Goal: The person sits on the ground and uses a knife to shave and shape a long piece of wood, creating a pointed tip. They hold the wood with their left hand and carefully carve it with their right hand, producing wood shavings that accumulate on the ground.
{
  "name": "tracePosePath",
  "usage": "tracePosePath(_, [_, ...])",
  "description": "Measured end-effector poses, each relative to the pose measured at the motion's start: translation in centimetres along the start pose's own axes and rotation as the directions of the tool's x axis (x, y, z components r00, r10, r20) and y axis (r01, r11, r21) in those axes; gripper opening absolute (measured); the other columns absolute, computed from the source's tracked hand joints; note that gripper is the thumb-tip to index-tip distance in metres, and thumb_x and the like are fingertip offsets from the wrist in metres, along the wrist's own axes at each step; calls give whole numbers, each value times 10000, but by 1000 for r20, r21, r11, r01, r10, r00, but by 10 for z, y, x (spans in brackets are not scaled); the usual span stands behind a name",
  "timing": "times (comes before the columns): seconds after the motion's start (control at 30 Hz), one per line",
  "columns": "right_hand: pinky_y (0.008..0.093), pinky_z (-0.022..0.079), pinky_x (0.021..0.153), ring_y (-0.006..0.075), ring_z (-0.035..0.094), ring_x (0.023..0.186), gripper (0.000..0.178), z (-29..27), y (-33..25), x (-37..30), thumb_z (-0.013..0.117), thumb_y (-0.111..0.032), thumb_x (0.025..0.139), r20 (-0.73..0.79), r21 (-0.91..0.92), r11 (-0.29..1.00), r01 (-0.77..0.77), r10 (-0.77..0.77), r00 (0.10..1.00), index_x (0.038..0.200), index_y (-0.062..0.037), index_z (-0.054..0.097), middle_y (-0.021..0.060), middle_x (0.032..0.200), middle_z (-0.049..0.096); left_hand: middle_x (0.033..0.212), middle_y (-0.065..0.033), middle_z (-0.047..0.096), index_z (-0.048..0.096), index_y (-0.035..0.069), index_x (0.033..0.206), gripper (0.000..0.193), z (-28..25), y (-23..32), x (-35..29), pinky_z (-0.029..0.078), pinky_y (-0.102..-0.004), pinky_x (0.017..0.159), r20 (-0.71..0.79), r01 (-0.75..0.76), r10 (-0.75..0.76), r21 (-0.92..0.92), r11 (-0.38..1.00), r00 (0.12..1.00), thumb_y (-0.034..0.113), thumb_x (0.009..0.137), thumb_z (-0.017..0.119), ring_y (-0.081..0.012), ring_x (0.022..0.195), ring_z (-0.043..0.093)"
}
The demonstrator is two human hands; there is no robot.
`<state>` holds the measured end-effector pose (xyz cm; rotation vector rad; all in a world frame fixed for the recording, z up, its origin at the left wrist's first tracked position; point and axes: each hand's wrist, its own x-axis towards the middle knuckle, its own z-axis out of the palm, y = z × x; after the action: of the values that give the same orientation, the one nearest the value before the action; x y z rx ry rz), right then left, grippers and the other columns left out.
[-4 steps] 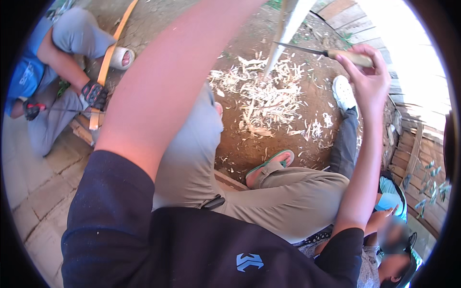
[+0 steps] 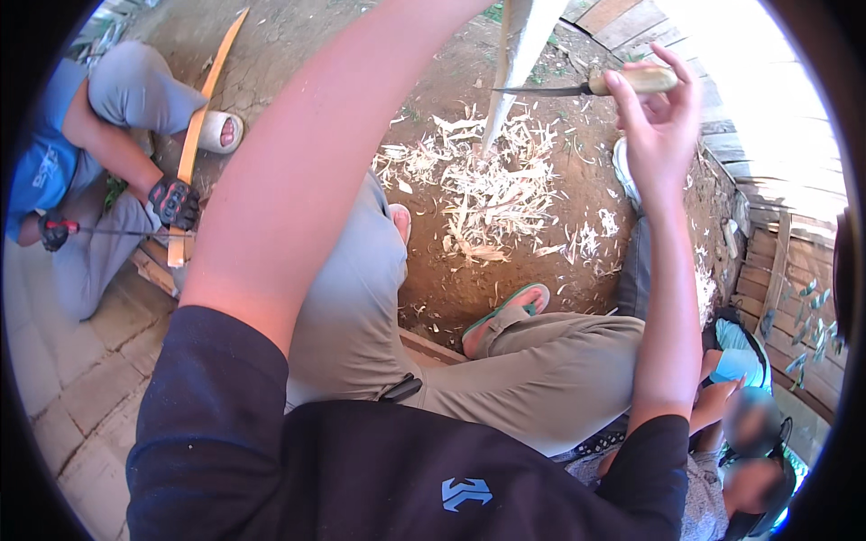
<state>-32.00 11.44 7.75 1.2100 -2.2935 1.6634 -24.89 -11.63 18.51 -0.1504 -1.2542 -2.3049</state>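
My right hand (image 2: 660, 122) is closed on the light handle of a knife (image 2: 559, 91), with thumb and fingers around it and one finger raised. The thin dark blade points left, and its tip overlaps the pale, peeled wooden pole (image 2: 517, 63) in this view; whether they touch I cannot tell. The pole slants down from the top edge and narrows to its lower end over the ground. My left arm stretches up past the upper edge, so my left hand is out of sight. Wood shavings (image 2: 505, 203) lie heaped below the pole.
At the left, a person in black gloves (image 2: 173, 200) holds a saw-like tool (image 2: 122, 233) against an orange-toned wooden strip (image 2: 203, 108). More people (image 2: 722, 469) sit close at the lower right. A plank wall (image 2: 767, 270) stands at the right, and paving (image 2: 99, 397) lies at the lower left.
My right hand and the knife have shifted left and slightly up in the picture. The whole view has also moved a little. The grip stays on the knife.
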Motion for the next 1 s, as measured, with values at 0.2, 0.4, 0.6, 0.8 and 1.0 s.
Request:
tracePosePath(0.2, [213,506,532,99,606,703,362,10,14,7,622,-142,1033,25,92,992,-82,80,996,1273,-37,372,134,1099,631,832,-96,681,637,18,1118,885,-15,-65,21,587,-338,591,76,-320,311,242,916,947,822,957,305,-204,652,672])
tracePosePath(0.4, [297,528,607,172,637,685,337,16,4,1,640,-30,959,-63,62,981,184,-180,982,1194,-32,398,90,859,609,694,-89,652,671,34,988,886,11,-50,4,566,-334,550,2,-224,229,225,948,973,823,961,269,-207,593,662])
tracePosePath(0.6, [341,511,724,180,624,826,346,2,-17,6,556,8,994,31,-10,997,-73,74,997,1253,-44,332,122,899,584,694,-93,647,654,49,967,853,-14,-51,19,571,-345,544,82,-271,259,245,931,963,807,972,264,-220,574,659])
tracePosePath(0.8, [380,523,748,233,654,841,354,0,-9,-4,557,-6,995,67,11,1000,-27,26,997,1258,-38,323,146,920,603,739,-89,654,629,50,1045,834,-2,-55,11,571,-345,532,10,-310,318,258,915,948,789,986,246,-219,596,667])
tracePosePath(1.0, [347,555,716,228,681,829,384,6,9,-9,599,-46,1011,-5,-45,998,53,-54,999,1260,-41,307,164,987,634,731,-86,648,626,67,1084,805,-5,-53,11,574,-341,533,-18,-263,277,261,929,961,770,1000,242,-215,596,664])
